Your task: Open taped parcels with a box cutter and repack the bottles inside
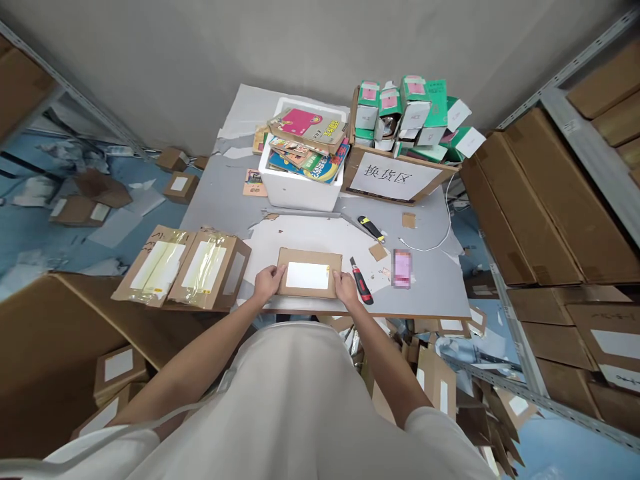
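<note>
A small brown cardboard box (pixel 283 285) with a white label on top lies near the table's front edge. My left hand (pixel 269 280) grips its left end, the thumb along the top edge. At the opposite end, my right hand (pixel 345 287) holds the box the same way. Just right of that hand lies a red and black utility knife (pixel 362 283) with its blade out. Farther back is a yellow and black utility knife (pixel 371 229). A phone (pixel 402 269) with a blurred pink screen rests to the right.
Two taped boxes (pixel 203 270) stand at the table's left front corner. Behind are a white foam box (pixel 300 190) piled with books and a carton (pixel 356 157) full of green-and-white boxes. A white cable (pixel 440 243) crosses the right side. Shelves (pixel 530 347) with cartons flank the right.
</note>
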The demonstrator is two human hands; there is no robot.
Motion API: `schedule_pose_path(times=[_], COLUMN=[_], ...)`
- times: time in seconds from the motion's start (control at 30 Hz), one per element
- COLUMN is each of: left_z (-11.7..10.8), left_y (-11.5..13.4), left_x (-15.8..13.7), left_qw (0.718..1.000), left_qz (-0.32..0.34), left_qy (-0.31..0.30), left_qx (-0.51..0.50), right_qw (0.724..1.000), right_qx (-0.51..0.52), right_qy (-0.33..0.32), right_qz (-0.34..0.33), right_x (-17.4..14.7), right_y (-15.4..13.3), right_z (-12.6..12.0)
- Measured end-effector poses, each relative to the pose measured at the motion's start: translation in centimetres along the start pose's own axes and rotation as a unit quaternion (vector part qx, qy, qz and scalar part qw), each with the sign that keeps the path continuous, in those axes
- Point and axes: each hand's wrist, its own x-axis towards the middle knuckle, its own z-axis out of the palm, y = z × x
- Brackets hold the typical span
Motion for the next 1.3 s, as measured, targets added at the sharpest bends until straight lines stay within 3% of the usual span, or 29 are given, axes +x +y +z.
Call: schedule_pose_path(times=[0.17, 0.37, 0.53, 0.67, 0.77, 0.93, 1.13, 1.3], left_z=[0.8, 0.3, 0.8, 1.2, 0.2, -1.2, -0.9, -1.0], left_y=[-1.0, -4.7, -7.0, -5.9, -4.1, -1.2, 0.6, 0.6], left_x=[1.3, -0.1, -1.4, -1.7, -1.7, -0.7, 0.9, 1.0], left_qw=[0.999, 0.992, 0.987, 0.962, 0.968, 0.995, 0.999, 0.997], left_qz=[-0.002, -0.01, 0.008, 0.017, 0.03, 0.026, 0.012, -0.006], left_qy=[-0.025, -0.051, -0.084, -0.149, -0.107, -0.026, -0.014, -0.016], left_qx=[-0.037, -0.115, -0.14, -0.23, -0.226, -0.089, -0.036, -0.07], right_qw=[0.999, 0.997, 0.987, 0.98, 0.983, 0.998, 0.998, 0.998], right_qx=[0.034, 0.079, 0.103, 0.15, 0.143, 0.015, -0.024, -0.009], right_qy=[-0.01, -0.003, -0.066, -0.084, -0.07, -0.02, -0.053, -0.068], right_qz=[-0.009, -0.021, -0.102, -0.102, -0.095, -0.064, -0.003, 0.009], right_x=[0.6, -1.1, -2.6, -2.6, -2.1, -0.4, 1.6, 1.8], right_y=[1.3, 4.1, 5.4, 4.6, 3.2, 0.2, -1.3, -0.9], right_z=[0.6, -0.3, 0.5, 0.6, -0.7, -2.3, -2.4, -2.6])
